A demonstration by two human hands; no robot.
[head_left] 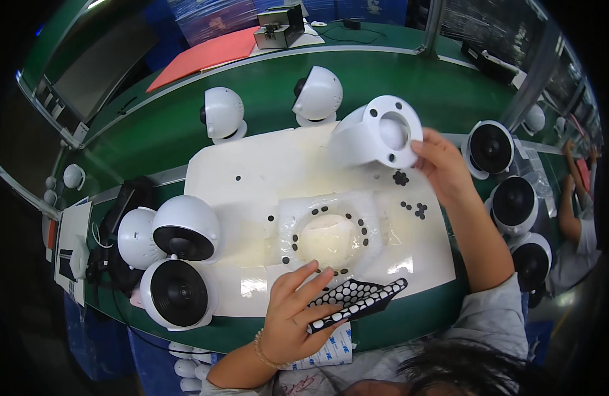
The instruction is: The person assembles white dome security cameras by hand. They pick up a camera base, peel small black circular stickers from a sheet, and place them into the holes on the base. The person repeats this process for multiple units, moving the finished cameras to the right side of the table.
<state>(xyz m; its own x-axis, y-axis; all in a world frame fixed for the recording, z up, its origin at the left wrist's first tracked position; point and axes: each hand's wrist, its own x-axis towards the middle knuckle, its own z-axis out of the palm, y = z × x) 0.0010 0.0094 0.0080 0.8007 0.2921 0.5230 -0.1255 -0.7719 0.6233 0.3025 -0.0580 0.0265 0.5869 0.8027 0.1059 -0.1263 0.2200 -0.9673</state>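
Note:
My right hand (443, 162) grips the rim of a white rounded housing (358, 137), tilted above the mat. Three dark round pads show on its ring-shaped base, around a central hole. Between the fingers of my left hand (288, 323) is a black sheet (377, 298) covered with white round dots, bent upward along its near side. Just beyond that hand lies a square of clear padded wrap (288, 214) on the mat, with a circle of small black pads round a pale middle. Small black pads (401, 177) also lie clustered below the housing.
The white mat (218, 165) covers part of a green table (166, 138). Black-fronted white round devices stand at left (179, 294), right (513, 203) and back (224, 113). A metal box (278, 28) and red sheet (208, 58) rest on the rear shelf. Another person's arm (568, 198) shows at far right.

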